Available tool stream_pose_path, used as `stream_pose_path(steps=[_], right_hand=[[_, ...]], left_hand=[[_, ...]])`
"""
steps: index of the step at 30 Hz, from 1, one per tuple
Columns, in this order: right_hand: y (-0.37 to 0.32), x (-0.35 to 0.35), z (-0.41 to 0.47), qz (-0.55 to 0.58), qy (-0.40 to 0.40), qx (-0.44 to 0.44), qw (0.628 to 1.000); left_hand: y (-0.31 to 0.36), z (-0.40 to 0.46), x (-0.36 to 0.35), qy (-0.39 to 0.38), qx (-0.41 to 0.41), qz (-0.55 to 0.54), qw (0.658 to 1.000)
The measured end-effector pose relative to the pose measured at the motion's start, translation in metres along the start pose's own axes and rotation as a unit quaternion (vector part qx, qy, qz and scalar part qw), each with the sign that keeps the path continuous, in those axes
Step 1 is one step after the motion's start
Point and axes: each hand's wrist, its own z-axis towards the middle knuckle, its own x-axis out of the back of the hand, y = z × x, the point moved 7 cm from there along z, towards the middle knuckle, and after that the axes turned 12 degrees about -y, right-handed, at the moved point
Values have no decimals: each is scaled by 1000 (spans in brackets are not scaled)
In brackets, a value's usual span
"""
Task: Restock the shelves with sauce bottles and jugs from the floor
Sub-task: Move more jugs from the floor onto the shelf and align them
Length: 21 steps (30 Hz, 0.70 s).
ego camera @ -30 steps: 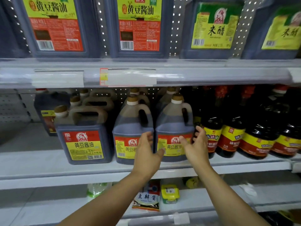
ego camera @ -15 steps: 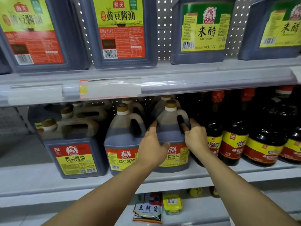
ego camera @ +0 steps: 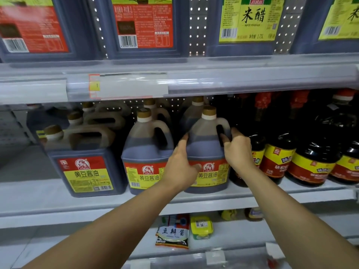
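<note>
A soy sauce jug (ego camera: 207, 152) is stood at the front of the middle shelf (ego camera: 58, 193), gripped on both sides: left hand (ego camera: 181, 164) w/ fingers curled on its left flank, right hand (ego camera: 238, 150) w/ fingers hooked at the handle. A twin jug (ego camera: 145, 152) is set just beside it on the left, dark bottles (ego camera: 275, 152) crowd the right, and a square jug (ego camera: 83, 162) is placed further left.
</note>
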Motion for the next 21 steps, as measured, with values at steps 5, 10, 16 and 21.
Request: stream_pose_path(steps=[5,10,16,21], right_hand=[[2,-3,-27,3,-31,-28,999],[-13,-13,-61,2,-24,-3,1000],[-64,-41,-93,1,-20,60,998],[-110,-85,-122,3,-84,101,991]], left_hand=[[-7,-22,10,-4,-1,-38,999],[-33,-57,26,68,31,-94,993],[-57,-88,44,74,66,-132,986],[-75,-115,79,90,76,-164,979]])
